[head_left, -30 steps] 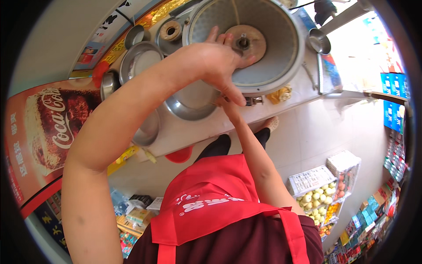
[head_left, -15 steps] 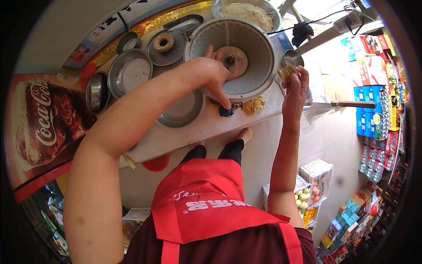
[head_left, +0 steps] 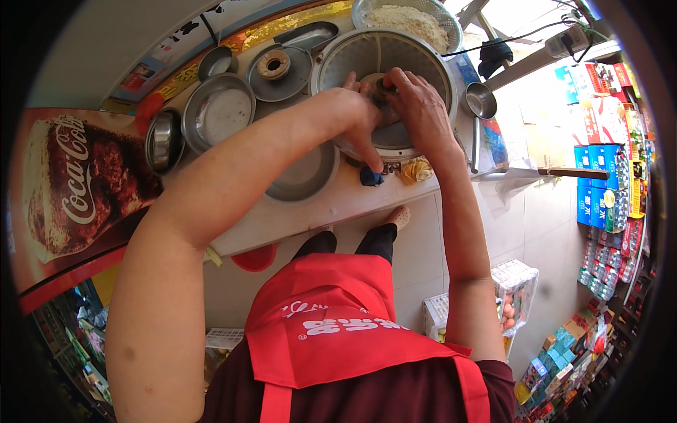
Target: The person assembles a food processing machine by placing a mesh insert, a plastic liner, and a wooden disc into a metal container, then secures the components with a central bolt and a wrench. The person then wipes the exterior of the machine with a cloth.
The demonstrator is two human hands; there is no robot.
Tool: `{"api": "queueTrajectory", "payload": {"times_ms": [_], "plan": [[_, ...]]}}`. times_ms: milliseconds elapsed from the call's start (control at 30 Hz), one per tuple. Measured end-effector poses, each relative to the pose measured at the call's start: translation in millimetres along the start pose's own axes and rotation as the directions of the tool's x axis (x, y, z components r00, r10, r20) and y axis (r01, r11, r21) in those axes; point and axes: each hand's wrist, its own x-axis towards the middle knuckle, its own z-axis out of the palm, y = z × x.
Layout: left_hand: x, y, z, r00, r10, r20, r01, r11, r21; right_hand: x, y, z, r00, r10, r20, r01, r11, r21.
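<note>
A big round grey metal tub [head_left: 348, 65] stands on the counter, with a pale disc [head_left: 388, 115] and a central spindle inside, largely covered by my hands. My left hand [head_left: 362, 116] reaches over the near rim, fingers spread at the disc and thumb stretched down outside, close to a dark blue knob [head_left: 371, 176]. From the right, my right hand [head_left: 419, 106] bends over the middle of the tub. Its fingertips are closed at the spindle around a small tan, spool-like part, mostly hidden now. A crumpled yellowish cloth [head_left: 416, 170] lies against the tub's front.
Left of the tub are metal pans [head_left: 220, 113], a grey plate [head_left: 300, 77] bearing a tan ring [head_left: 273, 65], and a steel bowl [head_left: 163, 144]. Behind it, a colander [head_left: 455, 28] holds pale flour-like crumbs. A small metal cup [head_left: 480, 100] stands on the right.
My right hand has moved left from beside the tub's right rim, carrying the tan part to the spindle. My left hand stays at the disc. The view has shifted slightly.
</note>
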Motion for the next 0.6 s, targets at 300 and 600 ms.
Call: {"api": "queueTrajectory", "payload": {"times_ms": [300,600], "plan": [[-1,1,-1,0.999,-0.009,0.036,0.009,1.000,0.006,-4,12,8,0.998,0.070,0.012,-0.071,0.989,0.129],[0,5,-3,0.999,-0.037,0.031,0.035,0.998,0.049,1,13,14,0.994,0.093,0.058,-0.092,0.995,-0.025]]}}
